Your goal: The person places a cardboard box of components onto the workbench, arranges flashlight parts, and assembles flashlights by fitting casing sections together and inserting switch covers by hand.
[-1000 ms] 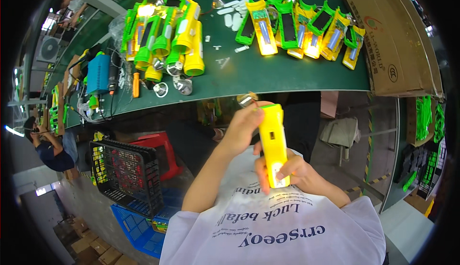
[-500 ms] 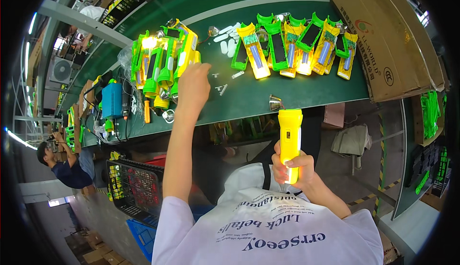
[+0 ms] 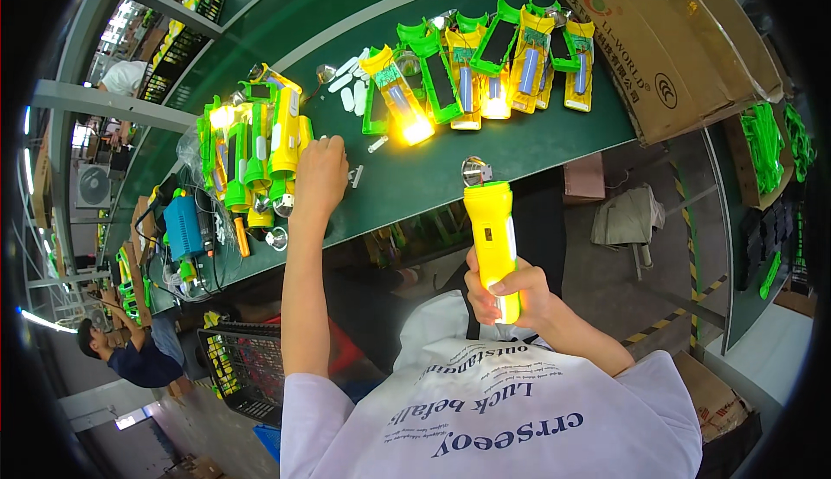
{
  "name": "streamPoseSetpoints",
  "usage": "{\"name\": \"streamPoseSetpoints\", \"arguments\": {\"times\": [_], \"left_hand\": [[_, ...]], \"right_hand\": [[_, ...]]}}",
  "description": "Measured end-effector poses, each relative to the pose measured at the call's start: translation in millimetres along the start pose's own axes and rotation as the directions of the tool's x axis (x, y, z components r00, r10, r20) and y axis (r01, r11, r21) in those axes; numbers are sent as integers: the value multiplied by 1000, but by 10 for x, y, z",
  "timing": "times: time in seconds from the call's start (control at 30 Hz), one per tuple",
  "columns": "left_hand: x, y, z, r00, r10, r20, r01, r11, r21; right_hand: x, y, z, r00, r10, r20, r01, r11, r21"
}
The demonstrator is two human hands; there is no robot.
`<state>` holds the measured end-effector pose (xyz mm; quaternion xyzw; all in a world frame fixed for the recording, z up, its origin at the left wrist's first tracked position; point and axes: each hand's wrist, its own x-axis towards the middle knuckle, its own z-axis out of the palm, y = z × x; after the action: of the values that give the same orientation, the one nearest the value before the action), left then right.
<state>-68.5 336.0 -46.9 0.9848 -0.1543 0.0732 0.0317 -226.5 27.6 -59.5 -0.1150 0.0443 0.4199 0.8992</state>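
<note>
Right hand (image 3: 526, 290) wrapped firmly round the lower part of a yellow flashlight body (image 3: 491, 235), the person holds it just off the front edge of the green surface (image 3: 407, 176). At the end nearer that surface sits a silvery reflector (image 3: 474, 170). The left hand (image 3: 320, 174), fingers curled in, is over the surface's left part, beside a pile of yellow-and-green flashlights (image 3: 282, 128); from where I stand I can't tell whether it grasps anything. Toward the surface's back lie white plastic pieces (image 3: 348, 96) and a row of opened yellow housings (image 3: 530, 59), some glowing. A cardboard box (image 3: 640, 38) stands at the surface's right end.
</note>
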Motion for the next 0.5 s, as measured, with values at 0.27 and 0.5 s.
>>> {"name": "streamPoseSetpoints", "arguments": {"times": [0.27, 0.5], "left_hand": [[-512, 889, -555, 902, -431, 20, 210, 398, -893], [-985, 1498, -750, 992, -109, -64, -43, 186, -982]], "right_hand": [[7, 96, 125, 1000, 15, -19, -15, 999, -32], [73, 174, 257, 994, 111, 14, -109, 990, -90]]}}
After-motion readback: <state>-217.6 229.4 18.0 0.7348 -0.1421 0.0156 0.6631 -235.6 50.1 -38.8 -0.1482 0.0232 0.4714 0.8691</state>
